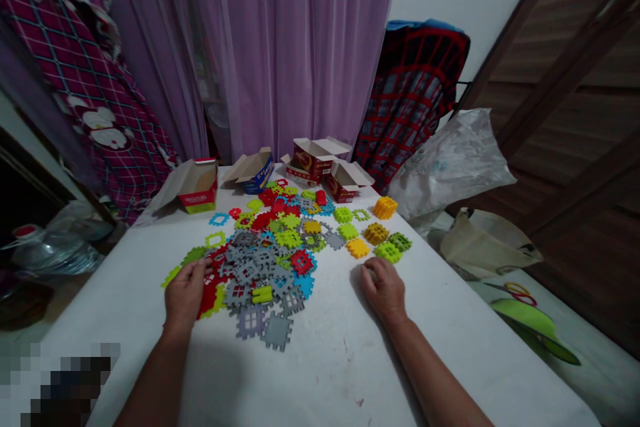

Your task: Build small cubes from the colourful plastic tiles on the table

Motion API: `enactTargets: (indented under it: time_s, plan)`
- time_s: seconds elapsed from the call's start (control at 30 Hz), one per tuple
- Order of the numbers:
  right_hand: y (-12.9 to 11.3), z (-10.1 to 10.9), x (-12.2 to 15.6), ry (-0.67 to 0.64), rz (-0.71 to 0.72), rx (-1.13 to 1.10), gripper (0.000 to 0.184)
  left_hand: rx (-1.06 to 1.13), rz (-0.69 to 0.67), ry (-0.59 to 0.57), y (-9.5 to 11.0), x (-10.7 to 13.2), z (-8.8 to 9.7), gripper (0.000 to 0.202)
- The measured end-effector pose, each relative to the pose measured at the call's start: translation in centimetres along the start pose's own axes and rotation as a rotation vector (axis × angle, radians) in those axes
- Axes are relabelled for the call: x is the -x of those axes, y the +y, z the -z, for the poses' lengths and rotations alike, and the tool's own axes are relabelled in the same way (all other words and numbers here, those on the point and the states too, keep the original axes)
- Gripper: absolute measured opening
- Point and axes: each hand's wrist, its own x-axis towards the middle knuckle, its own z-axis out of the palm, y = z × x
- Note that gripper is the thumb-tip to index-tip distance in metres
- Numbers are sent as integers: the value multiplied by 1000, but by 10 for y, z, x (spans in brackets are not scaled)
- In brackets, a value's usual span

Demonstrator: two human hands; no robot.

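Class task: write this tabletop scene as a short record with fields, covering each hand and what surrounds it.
Left hand: touching a red plastic interlocking tile at the heap's edge
Right hand: cupped on the white tabletop; anything held is hidden
Nearest right hand: yellow assembled piece
Nearby: grey tile; yellow cube of tiles
Rest: open cardboard boxes; purple curtain

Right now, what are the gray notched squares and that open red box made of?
The gray notched squares look like molded plastic: smooth, faintly shiny, with crisp even notches. The open red box looks like printed cardboard: pale plain board shows inside its flaps.
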Motion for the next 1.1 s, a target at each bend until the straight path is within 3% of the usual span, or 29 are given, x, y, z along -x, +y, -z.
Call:
enactTargets:
  time_s: [0.13, 0.3, 0.5, 0.83, 1.1]
  plan:
    - [-46, -31, -8, -113, 74, -102, 28, 20, -14, 1, -7, -3, -1, 48]
    - [-100, -65, -40, -198, -86, 12, 27, 43, -2, -2, -7, -1, -1, 45]
    - [-140, -79, -54, -350, -146, 226, 41, 39, -30, -14, -2, 2, 1, 42]
    - [-149, -85, -53, -387, -224, 243, 35, 57, 1, -18, -2, 3, -1, 41]
    - [-117, -74, -41, -110, -76, 82, 30, 50, -32, -4, -3, 1, -1, 39]
